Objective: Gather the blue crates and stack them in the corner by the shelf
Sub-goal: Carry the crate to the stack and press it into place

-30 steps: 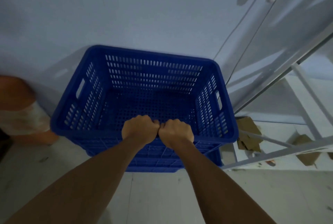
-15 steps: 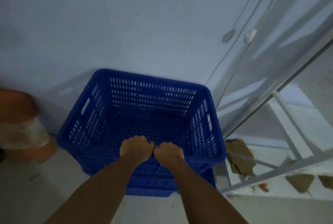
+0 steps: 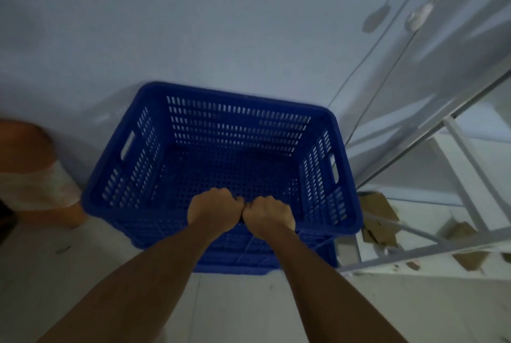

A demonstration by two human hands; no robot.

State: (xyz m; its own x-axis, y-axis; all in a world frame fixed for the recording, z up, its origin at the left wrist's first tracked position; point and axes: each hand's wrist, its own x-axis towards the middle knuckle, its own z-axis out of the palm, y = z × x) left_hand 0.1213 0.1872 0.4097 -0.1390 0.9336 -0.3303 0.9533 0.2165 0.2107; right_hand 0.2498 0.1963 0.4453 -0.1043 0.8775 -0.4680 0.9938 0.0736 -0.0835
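Note:
An empty blue perforated crate (image 3: 235,132) sits against the pale wall in the corner, to the left of the metal shelf (image 3: 453,188). Below its near wall shows the base of a second blue crate (image 3: 243,262), so it rests on top of a stack. My left hand (image 3: 214,211) and my right hand (image 3: 269,215) are side by side, knuckles touching, both closed over the middle of the top crate's near rim. My forearms reach in from the bottom of the view.
The shelf's grey frame runs diagonally at the right, with cardboard scraps (image 3: 378,212) on its lowest level. An orange and white object (image 3: 33,174) stands blurred at the left by the wall. Thin cables (image 3: 387,47) hang down the wall. Pale floor (image 3: 96,273) lies in front.
The crate has dropped lower in the view with both hands on its near rim, then stayed roughly in place over the last half second. The grip is unchanged.

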